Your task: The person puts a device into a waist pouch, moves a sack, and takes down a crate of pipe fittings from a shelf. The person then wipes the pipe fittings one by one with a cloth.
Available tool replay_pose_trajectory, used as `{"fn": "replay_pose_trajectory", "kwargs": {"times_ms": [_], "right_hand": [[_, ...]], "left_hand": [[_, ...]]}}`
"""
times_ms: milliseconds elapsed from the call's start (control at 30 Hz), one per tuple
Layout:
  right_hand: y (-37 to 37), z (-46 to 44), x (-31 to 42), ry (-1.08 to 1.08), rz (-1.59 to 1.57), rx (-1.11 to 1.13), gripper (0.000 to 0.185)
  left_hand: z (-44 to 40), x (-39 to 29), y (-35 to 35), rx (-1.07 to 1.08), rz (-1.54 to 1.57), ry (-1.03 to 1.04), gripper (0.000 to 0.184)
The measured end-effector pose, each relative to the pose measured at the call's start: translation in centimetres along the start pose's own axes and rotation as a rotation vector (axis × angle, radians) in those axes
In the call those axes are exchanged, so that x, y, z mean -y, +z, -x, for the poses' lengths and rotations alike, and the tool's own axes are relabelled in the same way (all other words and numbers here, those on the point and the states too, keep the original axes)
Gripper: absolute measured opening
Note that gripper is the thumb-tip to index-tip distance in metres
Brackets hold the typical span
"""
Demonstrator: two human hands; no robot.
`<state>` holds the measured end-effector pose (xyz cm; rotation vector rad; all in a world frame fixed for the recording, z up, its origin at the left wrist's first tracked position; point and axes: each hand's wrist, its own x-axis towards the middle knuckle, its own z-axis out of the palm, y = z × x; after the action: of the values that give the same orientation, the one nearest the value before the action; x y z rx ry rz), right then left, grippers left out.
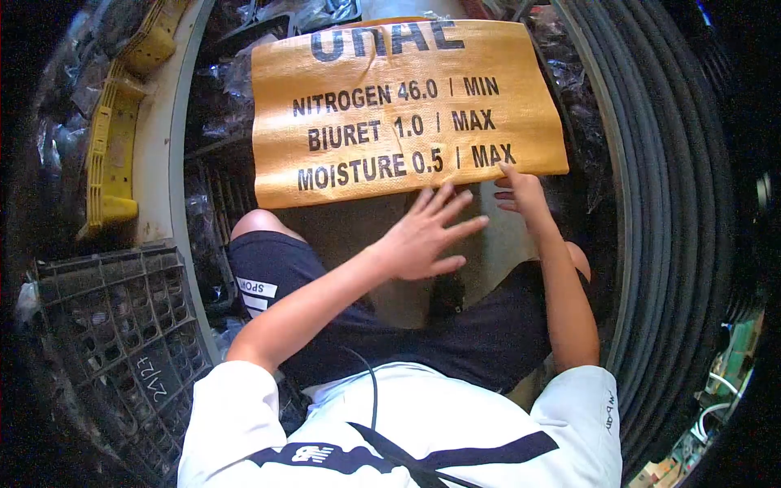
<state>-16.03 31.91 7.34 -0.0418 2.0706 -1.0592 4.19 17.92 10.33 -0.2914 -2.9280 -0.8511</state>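
An orange woven sack [390,122], printed with black lettering such as NITROGEN 46.0 / MIN, lies spread out in front of the person's knees. My left hand [427,236] is just below the sack's near edge, its fingers spread and nothing in it. To its right, my right hand [518,198] is at the sack's lower right part, with one fingertip over the edge by the word MAX. Its fingers are apart; whether it touches the sack is unclear.
At the left are a black crate [122,325] and a yellow plastic piece [114,154]. Stacked dark ridged edges [663,203] rise along the right. Clear plastic wrapping and black parts lie around the sack. Cables show at the lower right.
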Motion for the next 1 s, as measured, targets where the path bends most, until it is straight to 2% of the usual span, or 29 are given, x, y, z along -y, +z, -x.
{"fn": "replay_pose_trajectory", "kwargs": {"times_ms": [67, 133, 200, 233, 267, 333, 367, 467, 533, 567, 600, 633, 667, 733, 767, 833, 933, 1000], "right_hand": [[-0.3, -1.4, -1.4, -0.087, 0.223, -0.028, 0.056], [0.0, 0.0, -0.3, -0.140, 0.401, -0.103, 0.056], [0.4, 1.2, 0.1, -0.237, 0.504, -0.145, 0.056], [0.6, 1.6, -0.5, -0.295, 0.486, -0.169, 0.059], [0.8, 2.0, -0.7, -0.296, 0.546, -0.080, 0.058], [0.9, 2.2, -0.6, -0.302, 0.664, 0.106, 0.058], [1.1, 2.4, -0.4, -0.313, 0.674, 0.247, 0.058], [3.9, 1.5, -0.3, -0.336, 1.040, 0.535, 0.056], [8.3, -2.5, -4.3, -0.342, 1.224, 0.742, 0.049], [9.2, -1.6, -2.6, -0.380, 1.081, 0.860, 0.048], [10.9, -1.3, -3.3, -0.444, 1.023, 0.802, 0.049], [12.6, -1.0, -4.0, -0.509, 0.967, 0.745, 0.050], [15.4, -3.9, -9.0, -0.605, 1.011, 0.500, 0.052], [16.7, -4.7, -11.4, -0.804, 0.879, 0.046, 0.057], [17.0, -5.3, -12.4, -0.843, 0.879, -0.039, 0.057], [17.6, -5.5, -14.6, -0.814, 0.959, -0.004, 0.058], [18.9, -5.3, -17.0, -0.679, 1.053, 0.216, 0.061], [19.8, -5.3, -16.5, -0.513, 0.907, 0.346, 0.063]], "left_hand": [[-0.2, 0.1, -2.1, -0.020, 0.225, 0.043, 0.059], [-0.7, 2.1, -4.9, -0.123, 0.008, -0.045, 0.060], [-0.4, 7.0, -6.0, -0.354, -0.035, -0.234, 0.062], [-0.2, 9.5, -6.7, -0.378, -0.243, -0.333, 0.063], [0.7, 11.5, -7.1, -0.401, -0.451, -0.430, 0.064], [3.9, 14.7, -3.7, 0.050, -0.577, -0.618, 0.066], [4.3, 15.8, -2.9, 0.018, -0.616, -0.588, 0.067], [2.3, 13.7, -5.3, 0.020, -0.521, -0.598, 0.066], [0.9, 12.8, -6.2, -0.150, -0.543, -0.522, 0.066], [0.4, 12.7, -5.9, -0.221, -0.528, -0.486, 0.066], [0.2, 12.6, -5.7, -0.288, -0.511, -0.450, 0.067], [1.4, 13.2, -2.8, -0.051, -0.371, -0.482, 0.067], [2.0, 12.8, -1.1, -0.016, -0.521, -0.451, 0.067], [1.6, 12.1, -1.3, -0.033, -0.488, -0.473, 0.066], [1.6, 12.2, -1.5, -0.040, -0.491, -0.487, 0.066], [1.4, 12.2, -1.3, -0.028, -0.476, -0.461, 0.066], [0.7, 11.9, -1.7, -0.018, -0.463, -0.455, 0.065], [0.8, 11.4, -1.6, -0.038, -0.468, -0.469, 0.066]]}}
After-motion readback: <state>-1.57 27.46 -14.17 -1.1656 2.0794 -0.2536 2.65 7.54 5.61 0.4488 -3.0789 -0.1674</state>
